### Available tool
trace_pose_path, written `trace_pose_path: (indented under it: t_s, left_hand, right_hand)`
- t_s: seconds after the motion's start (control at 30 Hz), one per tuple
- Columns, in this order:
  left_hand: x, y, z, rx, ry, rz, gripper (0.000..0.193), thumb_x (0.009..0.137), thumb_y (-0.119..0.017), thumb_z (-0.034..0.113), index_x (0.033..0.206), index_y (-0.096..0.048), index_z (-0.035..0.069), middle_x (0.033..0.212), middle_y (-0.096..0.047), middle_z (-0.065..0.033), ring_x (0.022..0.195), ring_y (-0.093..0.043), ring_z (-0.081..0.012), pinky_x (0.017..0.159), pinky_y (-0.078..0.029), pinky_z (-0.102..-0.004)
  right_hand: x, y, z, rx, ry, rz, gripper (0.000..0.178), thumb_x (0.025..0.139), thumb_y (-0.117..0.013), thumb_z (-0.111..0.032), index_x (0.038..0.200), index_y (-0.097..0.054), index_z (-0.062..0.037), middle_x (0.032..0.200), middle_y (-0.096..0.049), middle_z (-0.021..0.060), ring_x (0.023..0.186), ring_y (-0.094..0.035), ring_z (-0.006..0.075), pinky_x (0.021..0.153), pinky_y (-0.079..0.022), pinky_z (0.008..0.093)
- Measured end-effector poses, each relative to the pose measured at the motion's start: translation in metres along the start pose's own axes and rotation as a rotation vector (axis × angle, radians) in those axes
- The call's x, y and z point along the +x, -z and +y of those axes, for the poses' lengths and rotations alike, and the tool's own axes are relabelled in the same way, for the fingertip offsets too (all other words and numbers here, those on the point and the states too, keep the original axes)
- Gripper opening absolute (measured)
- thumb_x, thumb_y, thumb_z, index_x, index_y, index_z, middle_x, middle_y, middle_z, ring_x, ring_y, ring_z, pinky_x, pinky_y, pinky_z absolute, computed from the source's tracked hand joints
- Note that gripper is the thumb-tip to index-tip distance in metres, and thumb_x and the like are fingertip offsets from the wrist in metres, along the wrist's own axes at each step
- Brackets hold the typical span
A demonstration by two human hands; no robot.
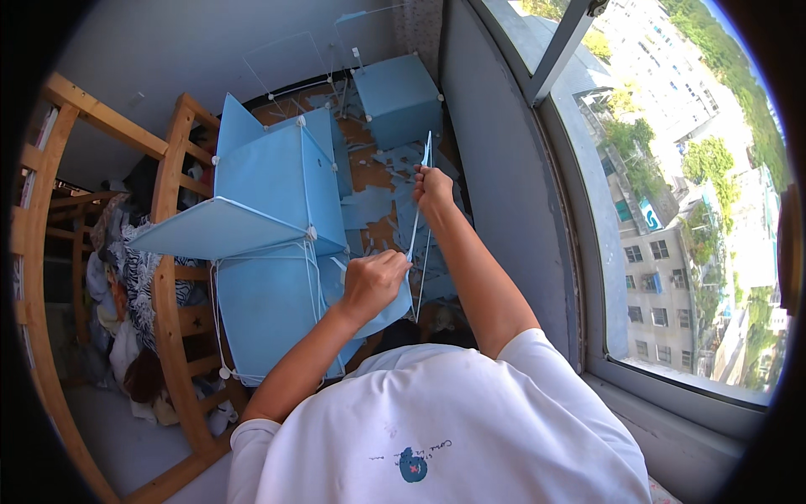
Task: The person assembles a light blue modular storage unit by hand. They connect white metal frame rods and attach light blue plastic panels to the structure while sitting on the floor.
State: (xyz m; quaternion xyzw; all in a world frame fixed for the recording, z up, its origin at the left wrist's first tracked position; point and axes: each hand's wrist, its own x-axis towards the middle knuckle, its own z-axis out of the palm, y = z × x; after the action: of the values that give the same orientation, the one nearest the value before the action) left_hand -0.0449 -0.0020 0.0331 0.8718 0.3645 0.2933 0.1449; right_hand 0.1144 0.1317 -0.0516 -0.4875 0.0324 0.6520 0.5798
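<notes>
White wire frame point(415, 229) looks light and springy to me, best taken by its rim, where left hand point(374, 286) and right hand point(435, 186) clench tight.

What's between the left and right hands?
Head view: a thin white strip runs from the left hand to the right hand, with pale-blue scraps on the floor beyond.

Plastic, wood, cloth
Blue panels point(256, 178) look smooth (plastic, faintly satin); the brown frame point(178, 134) is wood, the shirt point(495, 403) matt.
</notes>
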Motion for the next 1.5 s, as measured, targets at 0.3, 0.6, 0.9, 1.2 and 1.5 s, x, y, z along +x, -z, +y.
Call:
trace_pose_path:
  t_s: [0.3, 0.6, 0.9, 1.2, 1.5]
  left_hand:
    - [0.016, 0.020, -0.038, -0.309, 0.328, 0.158, 0.009, 0.078, -0.063, 0.007, 0.082, -0.061, -0.001, 0.071, -0.060, -0.0088, 0.060, -0.057, -0.0193, 0.055, -0.044, -0.0280]
    - [0.031, 0.014, -0.041, -0.302, 0.293, 0.193, 0.009, 0.078, -0.063, 0.009, 0.081, -0.060, 0.000, 0.073, -0.060, -0.0088, 0.065, -0.058, -0.0202, 0.059, -0.044, -0.0284]
    - [0.025, 0.008, -0.051, -0.286, 0.364, 0.161, 0.016, 0.079, -0.062, 0.016, 0.077, -0.056, 0.002, 0.071, -0.059, -0.0099, 0.063, -0.058, -0.0265, 0.056, -0.044, -0.0328]
    - [0.029, 0.022, -0.050, -0.296, 0.472, -0.156, 0.021, 0.075, -0.065, 0.018, 0.079, -0.055, 0.000, 0.071, -0.060, -0.0158, 0.065, -0.059, -0.0310, 0.058, -0.044, -0.0354]
    - [0.028, -0.017, -0.049, -0.498, 0.757, 0.065, 0.015, 0.077, -0.060, 0.011, 0.082, -0.057, -0.003, 0.068, -0.060, -0.0135, 0.060, -0.058, -0.0190, 0.056, -0.044, -0.0305]
  right_hand:
    - [-0.065, -0.007, 0.011, 0.056, -0.070, -0.637, 0.027, 0.094, -0.040, -0.022, 0.111, -0.049, -0.0027, 0.086, -0.057, 0.0040, 0.081, -0.056, 0.0151, 0.074, -0.048, 0.0307]
    - [-0.107, 0.018, 0.027, -0.107, -0.106, -0.715, 0.023, 0.090, -0.049, -0.013, 0.109, -0.055, -0.0014, 0.095, -0.060, 0.0063, 0.085, -0.059, 0.0131, 0.074, -0.049, 0.0276]
    - [-0.099, 0.021, 0.042, -0.271, 0.070, -0.539, 0.016, 0.085, -0.057, -0.011, 0.096, -0.059, 0.0003, 0.079, -0.061, 0.0038, 0.065, -0.056, 0.0078, 0.058, -0.046, 0.0202]
    - [-0.097, 0.024, 0.040, -0.384, 0.131, -0.421, 0.015, 0.085, -0.057, -0.011, 0.091, -0.060, 0.0016, 0.075, -0.060, 0.0035, 0.062, -0.053, 0.0068, 0.057, -0.044, 0.0197]
    - [-0.093, 0.023, 0.022, -0.916, 0.662, -0.191, 0.018, 0.086, -0.056, -0.014, 0.097, -0.061, -0.0002, 0.087, -0.063, 0.0069, 0.074, -0.058, 0.0146, 0.066, -0.046, 0.0269]
